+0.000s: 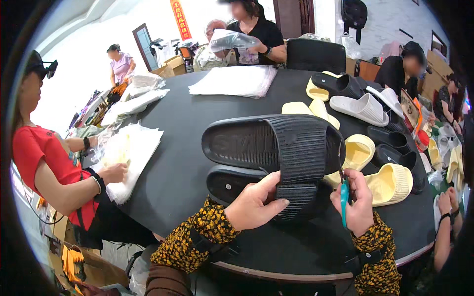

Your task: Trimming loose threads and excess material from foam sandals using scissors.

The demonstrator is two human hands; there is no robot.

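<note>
My left hand (257, 200) is closed on a pair of black slide sandals (303, 148), its thumb lying across the ribbed strap of the lower one. The upper sandal is turned with its footbed and raised lettering toward me, and the lower slide (232, 183) partly hides behind it. In my right hand (359, 203) is a small pair of scissors (344, 198) with teal handles. Their blades point up against the open toe edge of the upper sandal. Whether the blades touch the sandal I cannot tell.
Beyond the sandals lie pale yellow slides (391, 183), grey slides (363, 109) and more black slides (392, 148). Stacks of clear plastic bags (234, 81) rest on the dark round table (173, 148). A person in red (54, 163) handles bags at left; others sit around.
</note>
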